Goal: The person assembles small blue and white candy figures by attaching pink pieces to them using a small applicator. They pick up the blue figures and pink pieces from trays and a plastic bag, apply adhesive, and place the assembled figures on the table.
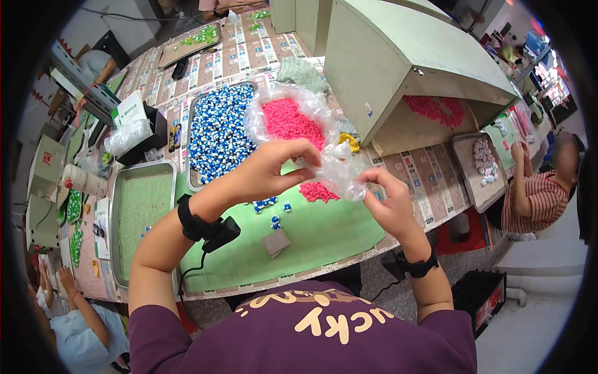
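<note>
A clear plastic bag is stretched between my two hands over the green mat. My left hand has its fingers curled on the bag's near side. My right hand pinches the bag's edge between thumb and fingertips. Behind them, many small pink pieces lie within crumpled clear plastic; whether it is the same bag is partly hidden by my left hand. A loose heap of pink pieces rests on the mat below my hands. Several blue-and-white pieces lie nearer me, beside grey square pads.
A metal tray full of blue-and-white pieces stands left of the bag. Another tray lies farther left. A beige hood-like box rises at the back right, with pink pieces beneath. Co-workers sit at both sides.
</note>
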Action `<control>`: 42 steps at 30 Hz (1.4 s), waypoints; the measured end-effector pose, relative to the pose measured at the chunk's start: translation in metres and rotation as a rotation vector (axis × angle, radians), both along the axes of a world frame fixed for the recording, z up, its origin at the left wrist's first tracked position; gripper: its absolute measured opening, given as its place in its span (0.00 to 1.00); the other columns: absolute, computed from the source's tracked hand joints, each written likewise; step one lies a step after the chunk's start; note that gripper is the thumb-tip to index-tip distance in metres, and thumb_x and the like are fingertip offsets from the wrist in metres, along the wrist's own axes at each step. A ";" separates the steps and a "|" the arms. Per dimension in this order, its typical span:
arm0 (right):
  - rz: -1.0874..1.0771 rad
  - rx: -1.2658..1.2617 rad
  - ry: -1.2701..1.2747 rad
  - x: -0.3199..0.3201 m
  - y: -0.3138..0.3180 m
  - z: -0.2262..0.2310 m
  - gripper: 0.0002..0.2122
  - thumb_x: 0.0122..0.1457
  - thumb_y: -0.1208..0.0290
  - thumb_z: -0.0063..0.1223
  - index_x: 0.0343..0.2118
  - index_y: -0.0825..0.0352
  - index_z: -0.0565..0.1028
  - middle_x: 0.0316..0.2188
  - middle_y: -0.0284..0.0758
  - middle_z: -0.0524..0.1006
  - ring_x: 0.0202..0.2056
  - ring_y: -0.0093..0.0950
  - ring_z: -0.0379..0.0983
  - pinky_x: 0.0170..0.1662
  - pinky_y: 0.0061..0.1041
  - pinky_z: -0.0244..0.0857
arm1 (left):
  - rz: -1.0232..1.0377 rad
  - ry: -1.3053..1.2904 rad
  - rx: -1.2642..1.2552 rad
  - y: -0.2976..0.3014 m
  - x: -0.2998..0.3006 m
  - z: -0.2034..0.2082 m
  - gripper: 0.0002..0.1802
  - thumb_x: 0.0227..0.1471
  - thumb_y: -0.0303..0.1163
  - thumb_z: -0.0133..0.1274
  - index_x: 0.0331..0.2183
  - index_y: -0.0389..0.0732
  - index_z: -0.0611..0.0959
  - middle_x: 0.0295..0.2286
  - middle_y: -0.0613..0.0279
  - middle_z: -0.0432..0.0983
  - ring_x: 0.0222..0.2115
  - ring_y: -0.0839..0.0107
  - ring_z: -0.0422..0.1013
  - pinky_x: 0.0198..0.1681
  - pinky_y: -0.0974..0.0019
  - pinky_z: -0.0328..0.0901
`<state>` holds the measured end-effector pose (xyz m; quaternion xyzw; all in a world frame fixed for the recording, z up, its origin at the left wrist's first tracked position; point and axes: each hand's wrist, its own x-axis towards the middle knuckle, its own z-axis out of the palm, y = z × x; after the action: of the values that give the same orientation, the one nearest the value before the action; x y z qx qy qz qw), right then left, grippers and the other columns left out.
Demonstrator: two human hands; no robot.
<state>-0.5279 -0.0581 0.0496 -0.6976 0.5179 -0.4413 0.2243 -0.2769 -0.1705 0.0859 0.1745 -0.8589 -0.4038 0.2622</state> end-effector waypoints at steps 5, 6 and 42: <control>0.002 0.012 -0.012 0.000 0.001 0.002 0.08 0.52 0.81 0.53 0.35 0.71 0.75 0.32 0.40 0.79 0.36 0.32 0.77 0.41 0.26 0.69 | 0.052 0.019 0.016 0.001 0.001 0.001 0.12 0.48 0.20 0.59 0.38 0.37 0.77 0.33 0.60 0.78 0.37 0.69 0.75 0.42 0.66 0.68; 0.004 0.016 -0.018 0.000 0.001 0.002 0.07 0.52 0.81 0.53 0.35 0.71 0.75 0.31 0.39 0.79 0.35 0.30 0.77 0.41 0.26 0.69 | 0.063 0.019 0.031 0.000 0.002 0.000 0.13 0.48 0.21 0.59 0.38 0.37 0.77 0.33 0.61 0.78 0.37 0.70 0.75 0.42 0.66 0.68; -0.125 -0.196 -0.014 0.063 -0.045 0.070 0.08 0.54 0.78 0.56 0.35 0.67 0.68 0.23 0.31 0.69 0.23 0.17 0.66 0.26 0.19 0.60 | 0.515 0.243 0.140 0.008 0.007 0.027 0.17 0.48 0.20 0.50 0.43 0.33 0.74 0.34 0.49 0.78 0.36 0.61 0.76 0.42 0.66 0.67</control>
<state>-0.4645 -0.1036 0.1195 -0.6795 0.5132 -0.5077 0.1308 -0.2704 -0.1621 0.1125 0.3548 -0.7187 -0.4001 0.4444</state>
